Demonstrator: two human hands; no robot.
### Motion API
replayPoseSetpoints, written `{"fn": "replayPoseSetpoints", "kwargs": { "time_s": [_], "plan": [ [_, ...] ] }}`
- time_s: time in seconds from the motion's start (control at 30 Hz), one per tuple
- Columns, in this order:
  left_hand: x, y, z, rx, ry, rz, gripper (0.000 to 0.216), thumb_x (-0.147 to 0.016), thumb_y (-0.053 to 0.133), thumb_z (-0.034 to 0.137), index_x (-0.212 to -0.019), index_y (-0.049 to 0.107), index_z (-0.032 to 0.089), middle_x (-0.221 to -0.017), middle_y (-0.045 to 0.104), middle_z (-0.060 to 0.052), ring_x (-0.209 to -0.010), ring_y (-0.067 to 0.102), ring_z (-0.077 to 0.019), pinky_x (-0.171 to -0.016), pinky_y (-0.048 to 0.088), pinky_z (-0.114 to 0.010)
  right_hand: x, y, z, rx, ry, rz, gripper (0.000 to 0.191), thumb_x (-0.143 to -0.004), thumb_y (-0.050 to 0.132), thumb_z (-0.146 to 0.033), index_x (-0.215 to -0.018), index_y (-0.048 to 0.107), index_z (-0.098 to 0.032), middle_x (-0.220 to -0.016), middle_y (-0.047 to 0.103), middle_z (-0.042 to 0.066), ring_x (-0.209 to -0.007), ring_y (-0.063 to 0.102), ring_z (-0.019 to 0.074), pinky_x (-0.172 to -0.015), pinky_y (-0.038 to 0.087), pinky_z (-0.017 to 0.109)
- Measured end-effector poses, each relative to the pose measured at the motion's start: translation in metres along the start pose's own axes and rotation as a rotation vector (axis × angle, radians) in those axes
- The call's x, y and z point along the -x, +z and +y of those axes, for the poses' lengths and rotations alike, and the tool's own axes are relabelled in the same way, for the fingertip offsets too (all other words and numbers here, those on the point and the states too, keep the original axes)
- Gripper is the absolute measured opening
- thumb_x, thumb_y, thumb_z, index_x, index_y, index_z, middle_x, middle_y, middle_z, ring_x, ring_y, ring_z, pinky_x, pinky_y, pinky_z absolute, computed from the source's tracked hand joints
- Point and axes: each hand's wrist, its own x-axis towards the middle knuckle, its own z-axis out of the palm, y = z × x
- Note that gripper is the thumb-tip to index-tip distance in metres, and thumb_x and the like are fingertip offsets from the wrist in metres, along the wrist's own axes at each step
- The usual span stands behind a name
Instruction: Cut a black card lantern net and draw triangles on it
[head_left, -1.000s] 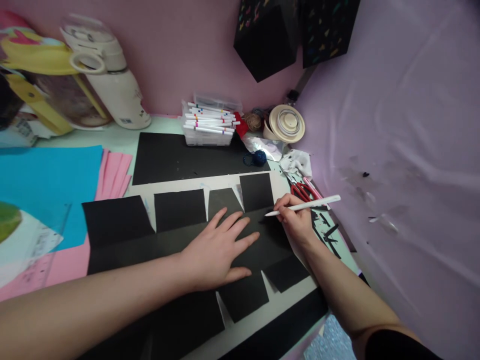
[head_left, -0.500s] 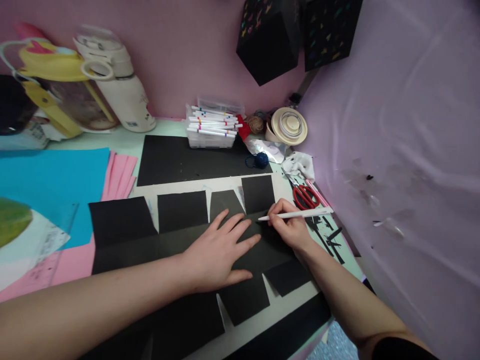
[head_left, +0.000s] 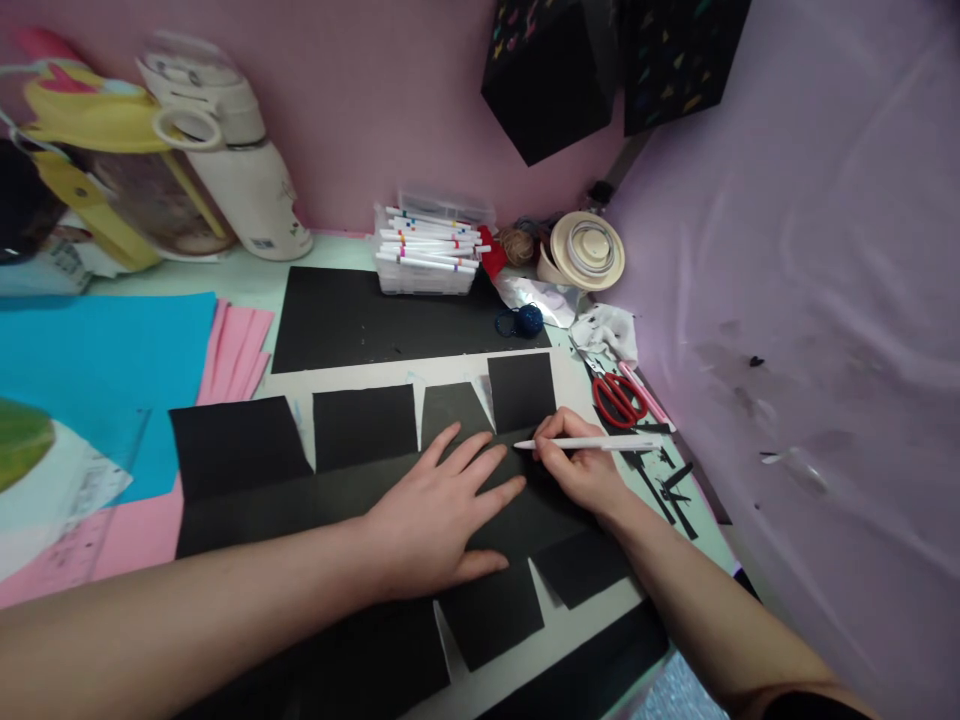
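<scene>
My left hand [head_left: 442,510] lies flat with fingers spread on a large sheet of black paper [head_left: 292,495], cut along its edges into flaps. My right hand [head_left: 581,465] is closed around a slim white pen [head_left: 600,442]. The pen's tip points left and rests at or just above the black paper, right of my left fingertips; whether it touches I cannot tell. Flaps stand out along the far and near edges, with narrow wedge-shaped gaps between them. Part of the sheet is hidden under my left forearm.
Red-handled scissors [head_left: 619,400] and black paper scraps [head_left: 671,490] lie at the right. Behind are a box of white markers [head_left: 427,255], another black sheet [head_left: 337,320] and a blue yarn ball [head_left: 529,320]. Blue paper [head_left: 97,350], a clear ruler [head_left: 97,510] and bottles [head_left: 240,180] occupy the left.
The view has shifted slightly. The pen in my right hand has tilted a little closer to level. My left hand stays flat in the same place on the black paper.
</scene>
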Motion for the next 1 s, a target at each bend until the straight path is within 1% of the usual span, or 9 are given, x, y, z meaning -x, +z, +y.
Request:
{"fn": "replayPoseSetpoints", "kwargs": {
  "time_s": [0.6, 1.0],
  "plan": [
    [-0.0006, -0.0006, 0.0002, -0.02, 0.0, -0.024, 0.069, -0.088, 0.046, 0.067, -0.143, 0.044, 0.026, -0.144, 0.046, -0.014, -0.139, 0.034, -0.0356, -0.115, 0.015, -0.057, 0.0007, 0.0005, -0.0027, 0.07, 0.01, 0.004, 0.014, -0.089, 0.056, -0.024, -0.075, 0.053, -0.022, -0.069, 0.06, 0.0, -0.063, 0.056, 0.0158, -0.059, 0.042, 0.029],
    [-0.0001, 0.0003, 0.0, -0.02, 0.003, -0.012, 0.069, -0.088, 0.047, 0.067, -0.143, 0.044, 0.026, -0.144, 0.046, -0.014, -0.138, 0.034, -0.0357, -0.114, 0.016, -0.057, 0.0007, 0.0011, -0.0025, 0.094, 0.022, 0.005, 0.014, -0.088, 0.057, -0.024, -0.075, 0.055, -0.021, -0.069, 0.061, 0.001, -0.063, 0.056, 0.0158, -0.059, 0.042, 0.029]
  ]
}}
